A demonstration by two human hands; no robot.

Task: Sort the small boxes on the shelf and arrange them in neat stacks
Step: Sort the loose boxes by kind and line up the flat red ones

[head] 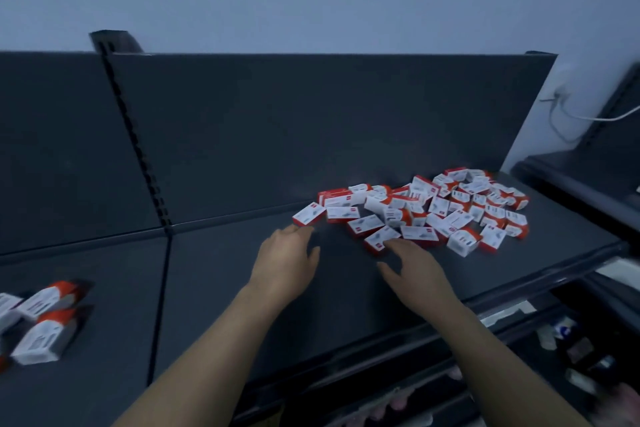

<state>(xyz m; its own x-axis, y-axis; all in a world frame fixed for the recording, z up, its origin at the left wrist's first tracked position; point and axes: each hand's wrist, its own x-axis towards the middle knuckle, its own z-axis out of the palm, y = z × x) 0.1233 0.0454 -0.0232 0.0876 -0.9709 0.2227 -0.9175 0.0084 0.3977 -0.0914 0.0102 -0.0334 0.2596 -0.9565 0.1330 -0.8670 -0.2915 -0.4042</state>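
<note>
The dark shelf (225, 288) is mostly bare along its front edge and through its left half. All the trouble sits toward the back right corner, where the pile of small boxes (433, 211), red and white, lies in one loose heap against the back panel (311, 132). The boxes are tipped every way, some flat, some on edge, some lying over others. I can see no neat stack anywhere on this shelf, so I'd judge the sorting barely begun, with practically the whole heap left to do.

Past the slotted upright, near the front left edge of the neighbouring bay, a few larger-looking boxes (45, 319) of the same colours lie side by side. They are too blurred to tell whether they are arranged.

Both hands are stretched toward the near left side of the heap, and neither holds anything. The left hand (285, 260) is flat and relaxed, its fingertips right at the outlying box (309, 214) on the heap's left end. I cannot tell whether they touch it. The right hand (414, 270) is spread wide, thumb out, with its forefinger just beside the nearest box (381, 238) at the heap's front edge.
</note>
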